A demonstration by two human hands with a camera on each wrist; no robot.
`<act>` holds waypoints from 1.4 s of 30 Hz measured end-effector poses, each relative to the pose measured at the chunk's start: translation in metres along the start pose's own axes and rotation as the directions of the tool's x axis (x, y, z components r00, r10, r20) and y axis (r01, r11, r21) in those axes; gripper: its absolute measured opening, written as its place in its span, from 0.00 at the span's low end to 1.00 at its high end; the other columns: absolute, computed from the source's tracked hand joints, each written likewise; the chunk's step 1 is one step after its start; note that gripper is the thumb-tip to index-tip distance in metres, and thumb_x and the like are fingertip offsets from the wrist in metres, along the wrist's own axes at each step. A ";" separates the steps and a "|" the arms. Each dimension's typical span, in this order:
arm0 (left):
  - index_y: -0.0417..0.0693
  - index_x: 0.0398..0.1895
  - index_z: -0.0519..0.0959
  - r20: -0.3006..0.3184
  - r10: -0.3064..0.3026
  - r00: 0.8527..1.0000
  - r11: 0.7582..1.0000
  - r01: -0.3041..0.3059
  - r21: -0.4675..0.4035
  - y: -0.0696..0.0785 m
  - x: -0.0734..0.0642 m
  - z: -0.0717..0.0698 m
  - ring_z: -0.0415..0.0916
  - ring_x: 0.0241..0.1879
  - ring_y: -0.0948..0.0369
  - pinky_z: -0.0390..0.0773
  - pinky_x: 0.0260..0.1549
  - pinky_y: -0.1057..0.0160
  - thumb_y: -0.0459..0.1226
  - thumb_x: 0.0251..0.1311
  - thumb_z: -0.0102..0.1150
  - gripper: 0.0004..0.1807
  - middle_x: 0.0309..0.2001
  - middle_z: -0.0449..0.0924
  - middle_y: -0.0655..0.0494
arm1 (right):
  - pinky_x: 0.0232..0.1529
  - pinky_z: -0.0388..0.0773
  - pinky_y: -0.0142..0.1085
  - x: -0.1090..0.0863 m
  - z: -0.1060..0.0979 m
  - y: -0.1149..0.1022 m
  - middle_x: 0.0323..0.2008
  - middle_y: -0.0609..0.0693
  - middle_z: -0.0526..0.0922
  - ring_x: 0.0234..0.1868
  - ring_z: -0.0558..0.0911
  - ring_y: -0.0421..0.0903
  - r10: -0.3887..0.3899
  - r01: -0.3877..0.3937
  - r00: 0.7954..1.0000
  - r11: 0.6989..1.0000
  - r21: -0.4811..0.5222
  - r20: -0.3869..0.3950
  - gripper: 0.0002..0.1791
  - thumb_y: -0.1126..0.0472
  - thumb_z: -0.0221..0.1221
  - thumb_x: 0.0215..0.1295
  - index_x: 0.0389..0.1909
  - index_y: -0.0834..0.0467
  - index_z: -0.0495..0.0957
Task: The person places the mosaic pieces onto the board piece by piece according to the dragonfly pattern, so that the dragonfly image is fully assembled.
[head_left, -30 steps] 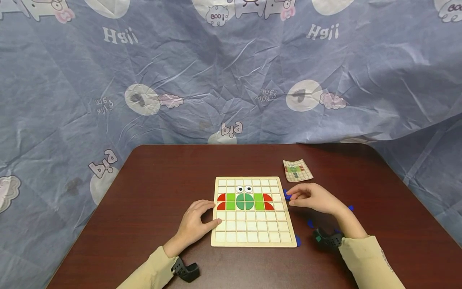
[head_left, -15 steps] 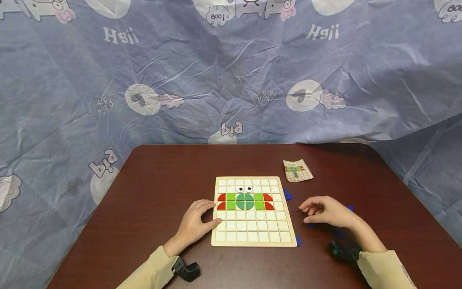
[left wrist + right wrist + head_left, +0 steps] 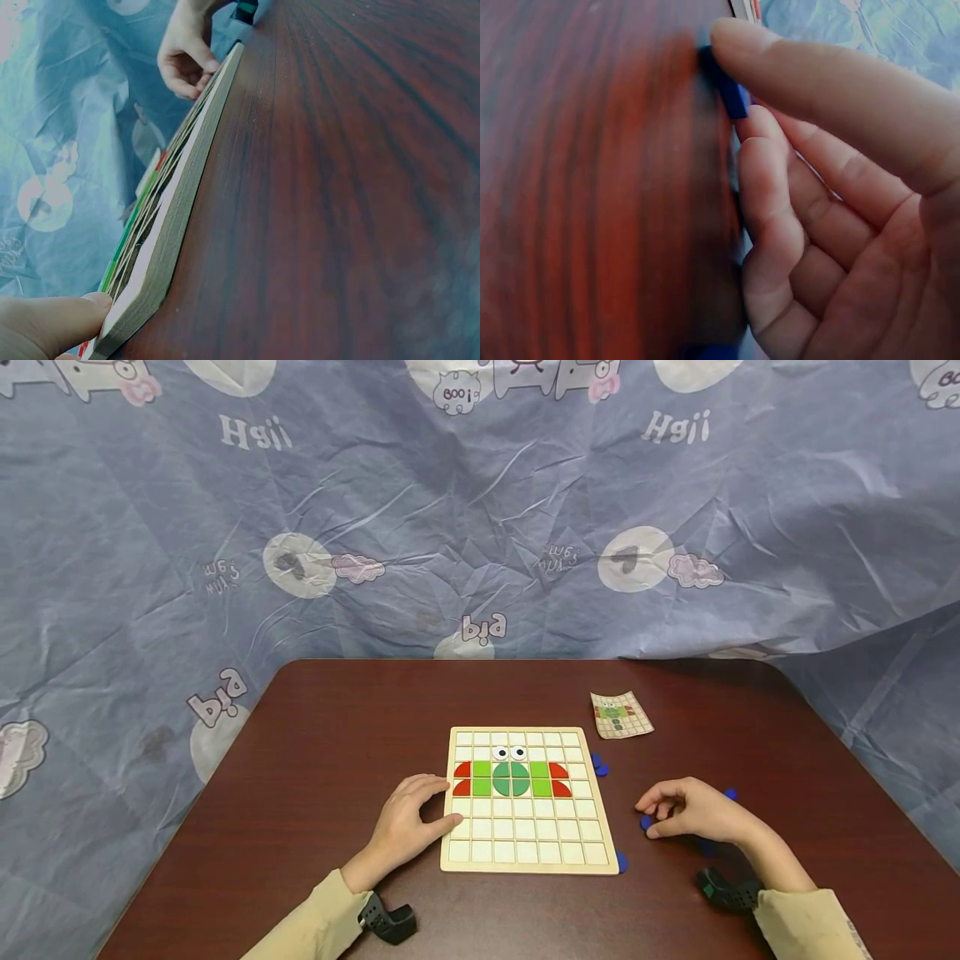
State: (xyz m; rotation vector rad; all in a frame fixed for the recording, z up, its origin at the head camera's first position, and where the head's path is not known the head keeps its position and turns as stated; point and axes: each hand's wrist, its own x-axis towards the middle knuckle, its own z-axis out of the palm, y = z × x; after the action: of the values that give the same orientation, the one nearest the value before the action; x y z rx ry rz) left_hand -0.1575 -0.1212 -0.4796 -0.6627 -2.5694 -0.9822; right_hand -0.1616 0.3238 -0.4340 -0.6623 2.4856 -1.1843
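The square wooden grid board [image 3: 525, 829] lies on the table, bearing red, light green and dark green pieces and two eye pieces [image 3: 510, 752]. My left hand [image 3: 408, 827] rests at its left edge, with the thumb on the rim and the other fingers relaxed along the side. To the right of the board, my right hand [image 3: 693, 810] is low over the table. It pinches a small blue piece [image 3: 731, 94] between the thumb [image 3: 761, 56] and fingertips. In the left wrist view the right hand [image 3: 184, 56] shows beyond the board's far end.
Two blue pieces [image 3: 599, 766] lie by the board's right edge, and another blue piece [image 3: 622, 862] touches its near right corner. More blue ones lie around the right forearm. A paper card [image 3: 621, 716] with a gridded picture lies behind. A patterned cloth [image 3: 465, 527] hangs past the table.
My right hand has moved away from the two blue pieces beside the board, to the right and nearer, down onto another blue piece. The left hand and board stay put.
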 end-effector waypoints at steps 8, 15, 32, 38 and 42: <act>0.42 0.48 0.81 -0.003 0.002 1.000 1.000 -0.002 0.009 0.000 0.000 0.001 0.70 0.55 0.53 0.70 0.54 0.52 0.47 0.47 0.69 0.26 0.49 0.79 0.54 | 0.23 0.75 0.31 0.000 0.001 -0.002 0.28 0.49 0.78 0.27 0.74 0.39 -0.011 0.011 1.000 1.000 -0.006 -0.017 0.14 0.61 0.69 0.51 0.39 0.62 0.81; 0.43 0.48 0.81 0.000 -0.003 1.000 1.000 0.003 0.010 0.000 0.000 0.000 0.70 0.55 0.53 0.70 0.55 0.52 0.47 0.47 0.69 0.26 0.49 0.79 0.53 | 0.24 0.77 0.33 0.003 0.002 -0.003 0.25 0.49 0.79 0.25 0.77 0.40 -0.003 0.003 1.000 0.999 0.044 0.023 0.12 0.62 0.69 0.51 0.35 0.62 0.81; 0.43 0.49 0.80 0.027 -0.026 0.999 1.000 0.027 -0.005 0.000 0.000 -0.001 0.69 0.56 0.54 0.69 0.56 0.52 0.49 0.48 0.68 0.27 0.51 0.78 0.52 | 0.35 0.78 0.31 0.026 0.008 -0.030 0.37 0.45 0.85 0.38 0.81 0.39 -0.096 0.090 0.994 0.990 -0.110 -0.051 0.12 0.54 0.65 0.57 0.40 0.55 0.86; 0.43 0.49 0.80 0.030 -0.031 0.999 1.000 0.031 -0.005 0.000 0.000 0.000 0.69 0.56 0.54 0.69 0.56 0.52 0.49 0.48 0.68 0.27 0.51 0.78 0.53 | 0.35 0.77 0.29 0.044 0.018 -0.042 0.38 0.43 0.85 0.35 0.79 0.35 -0.123 0.117 0.992 0.985 -0.127 -0.042 0.13 0.54 0.62 0.61 0.44 0.55 0.84; 0.43 0.49 0.80 0.028 -0.040 0.999 0.999 0.040 -0.004 0.000 -0.001 0.000 0.69 0.57 0.54 0.69 0.56 0.52 0.49 0.48 0.68 0.27 0.51 0.78 0.54 | 0.32 0.77 0.31 0.056 0.028 -0.052 0.34 0.43 0.84 0.31 0.78 0.37 -0.142 0.139 0.990 0.988 -0.072 -0.026 0.11 0.56 0.62 0.61 0.41 0.56 0.83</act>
State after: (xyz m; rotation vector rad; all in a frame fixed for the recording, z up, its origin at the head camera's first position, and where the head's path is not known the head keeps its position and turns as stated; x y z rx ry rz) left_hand -0.1567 -0.1213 -0.4794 -0.6332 -2.6151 -0.9981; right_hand -0.1815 0.2475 -0.4141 -0.8569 2.5523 -1.1689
